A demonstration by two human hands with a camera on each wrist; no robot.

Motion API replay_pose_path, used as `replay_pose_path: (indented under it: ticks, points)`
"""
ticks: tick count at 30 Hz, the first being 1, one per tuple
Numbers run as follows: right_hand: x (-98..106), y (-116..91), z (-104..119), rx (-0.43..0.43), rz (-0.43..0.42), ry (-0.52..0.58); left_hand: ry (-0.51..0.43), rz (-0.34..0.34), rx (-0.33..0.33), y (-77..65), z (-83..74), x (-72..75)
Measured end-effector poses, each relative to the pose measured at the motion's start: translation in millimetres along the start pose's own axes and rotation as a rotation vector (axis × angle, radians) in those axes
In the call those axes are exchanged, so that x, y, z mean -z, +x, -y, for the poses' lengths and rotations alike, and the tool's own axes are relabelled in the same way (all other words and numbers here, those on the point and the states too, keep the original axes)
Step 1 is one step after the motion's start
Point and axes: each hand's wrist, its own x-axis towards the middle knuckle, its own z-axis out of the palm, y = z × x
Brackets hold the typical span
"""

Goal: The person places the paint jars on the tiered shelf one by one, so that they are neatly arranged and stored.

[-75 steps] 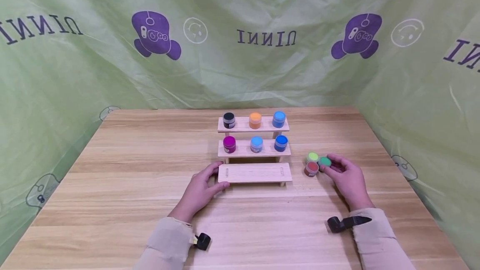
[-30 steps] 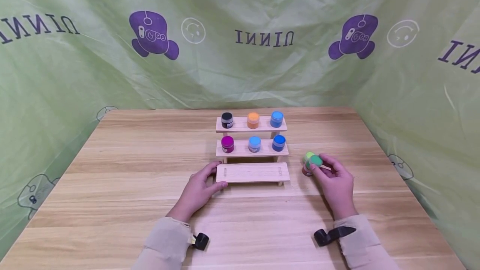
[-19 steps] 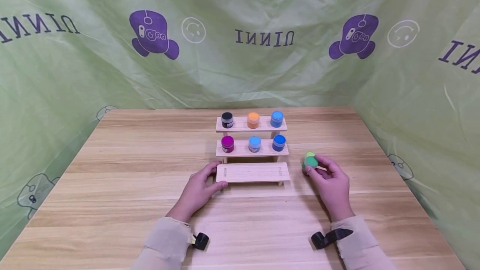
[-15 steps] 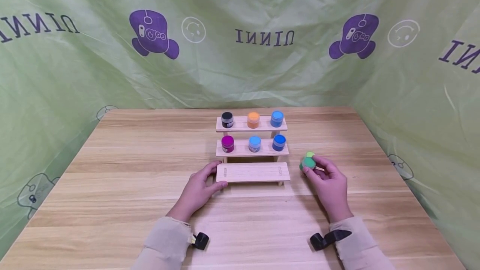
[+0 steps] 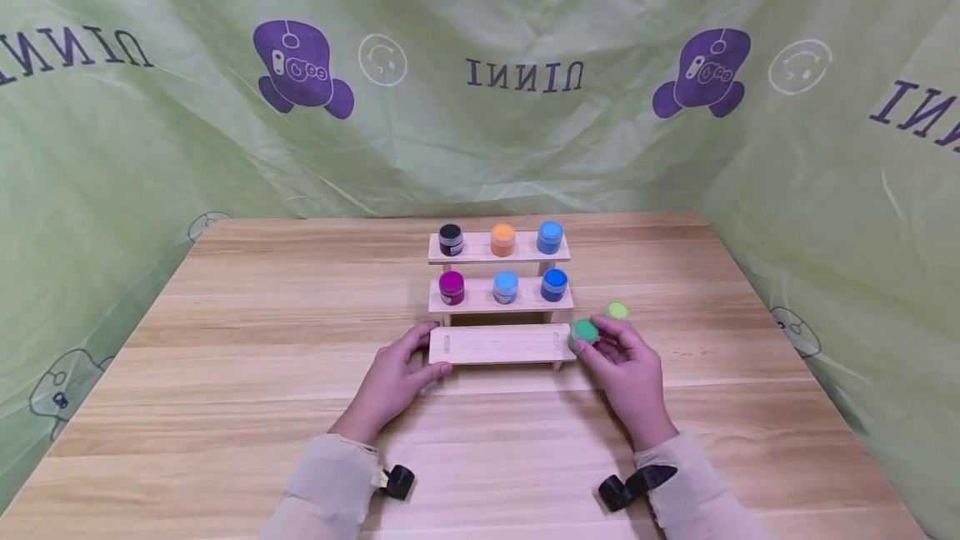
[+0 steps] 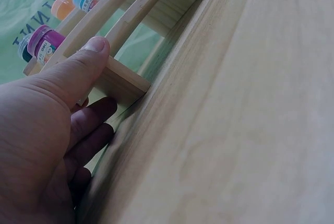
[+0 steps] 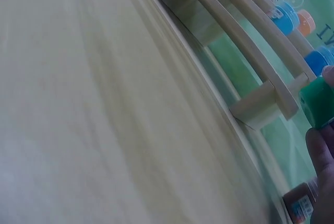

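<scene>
A three-tier wooden display stand (image 5: 501,345) stands mid-table. My left hand (image 5: 392,386) holds the left end of its lowest shelf, thumb at the front edge and fingers behind; the left wrist view shows the thumb (image 6: 95,45) against the wood. Between thumb and fingers, my right hand (image 5: 626,373) pinches a green paint jar (image 5: 584,332), just off the right end of that shelf. Black (image 5: 451,239), orange (image 5: 502,239) and blue (image 5: 550,237) jars sit on the top tier. Purple (image 5: 452,287), light blue (image 5: 506,287) and dark blue (image 5: 554,284) jars occupy the middle one.
Beyond my right hand, a light green jar (image 5: 617,310) stands on the wooden table (image 5: 247,340), partly hidden. A brownish jar (image 7: 300,204) appears low in the right wrist view; my hand hides it from the head view. Green printed cloth (image 5: 465,148) encloses the back and sides.
My right hand has picked up the green jar from the group of jars and carried it left toward the lowest shelf. My left hand has stayed on the stand.
</scene>
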Motion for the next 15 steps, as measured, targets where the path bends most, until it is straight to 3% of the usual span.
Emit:
replay_pose_path:
  ticks: [8, 15]
  points:
    - [-9, -4, 5, -0.024, 0.063, 0.018, -0.002, 0.0, -0.001, 0.0, 0.4, 0.7]
    - [-12, -4, 6, -0.04, 0.055, 0.007, -0.002, -0.002, -0.001, -0.1, 1.6, -0.1]
